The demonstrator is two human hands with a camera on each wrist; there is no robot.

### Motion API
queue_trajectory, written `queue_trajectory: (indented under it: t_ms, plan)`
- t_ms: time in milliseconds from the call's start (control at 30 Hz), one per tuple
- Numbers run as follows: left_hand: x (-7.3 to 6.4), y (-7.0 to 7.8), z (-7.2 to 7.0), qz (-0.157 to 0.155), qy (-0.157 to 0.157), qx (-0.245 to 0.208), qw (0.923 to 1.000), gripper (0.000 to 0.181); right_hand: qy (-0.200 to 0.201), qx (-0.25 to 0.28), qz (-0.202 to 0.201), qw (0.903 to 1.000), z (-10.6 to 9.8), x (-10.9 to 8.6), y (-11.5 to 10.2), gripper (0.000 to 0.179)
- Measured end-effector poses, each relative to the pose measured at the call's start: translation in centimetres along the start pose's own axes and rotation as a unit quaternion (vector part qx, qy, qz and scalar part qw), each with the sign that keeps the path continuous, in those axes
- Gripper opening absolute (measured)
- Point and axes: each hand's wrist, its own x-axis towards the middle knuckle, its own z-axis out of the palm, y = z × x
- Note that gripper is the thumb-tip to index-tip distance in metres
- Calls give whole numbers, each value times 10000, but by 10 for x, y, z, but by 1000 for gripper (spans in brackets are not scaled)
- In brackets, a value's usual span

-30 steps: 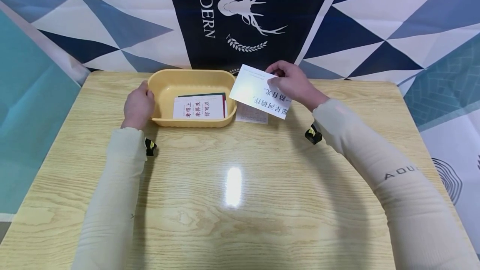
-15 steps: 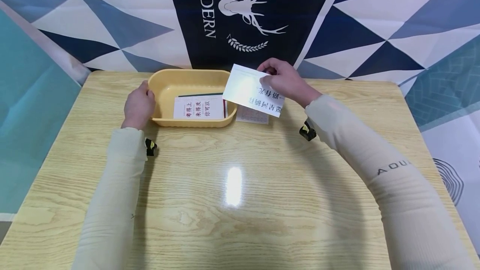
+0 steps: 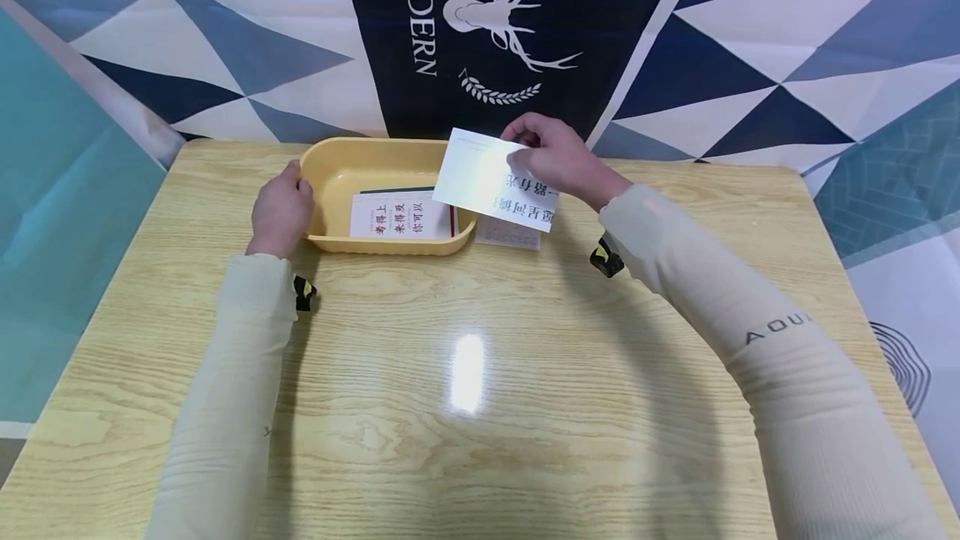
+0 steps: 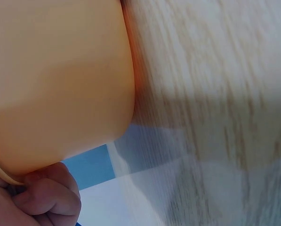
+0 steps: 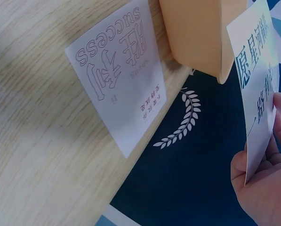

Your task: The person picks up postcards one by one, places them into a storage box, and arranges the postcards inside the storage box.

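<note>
My left hand (image 3: 282,208) grips the left end of a yellow plastic basin (image 3: 390,247); in the left wrist view its fingers (image 4: 51,195) curl over the basin's rim. Inside lie several cards, the top one a white card (image 3: 401,215) with dark red characters, over green and red edges. Between thumb and fingers my right hand (image 3: 558,158) pinches a white printed card (image 3: 480,177), tilted and overlapping the basin's right end in the head view. Flat on the table beneath it rests another card (image 5: 124,70) marked "success", just right of the basin.
The basin stands at the far edge of a light wood table (image 3: 465,465). Directly behind rises a patterned cloth backdrop (image 3: 517,40) with a deer head and the word MODERN.
My right hand has moved left with the white card, bringing it from the basin's right edge to over its right end. The left hand keeps its grip on the basin.
</note>
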Motion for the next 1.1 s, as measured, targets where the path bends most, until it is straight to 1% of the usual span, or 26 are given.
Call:
queue_trajectory:
  t_ms: [333,667,967,1100]
  plan:
    - [1,1,0,-45,-60,-5,10000,49,-8,-107,-106,9999,3,5,-4,30]
    - [0,1,-1,-90,-89,-30,9999,50,-129,-150,-183,9996,6,9,-12,29]
    - [1,1,-1,-55,-87,-17,9999,50,-259,-111,-363,9989,9,13,-20,28]
    - [1,-1,0,-106,-114,-38,9999,50,-311,-92,-437,9985,11,16,-23,27]
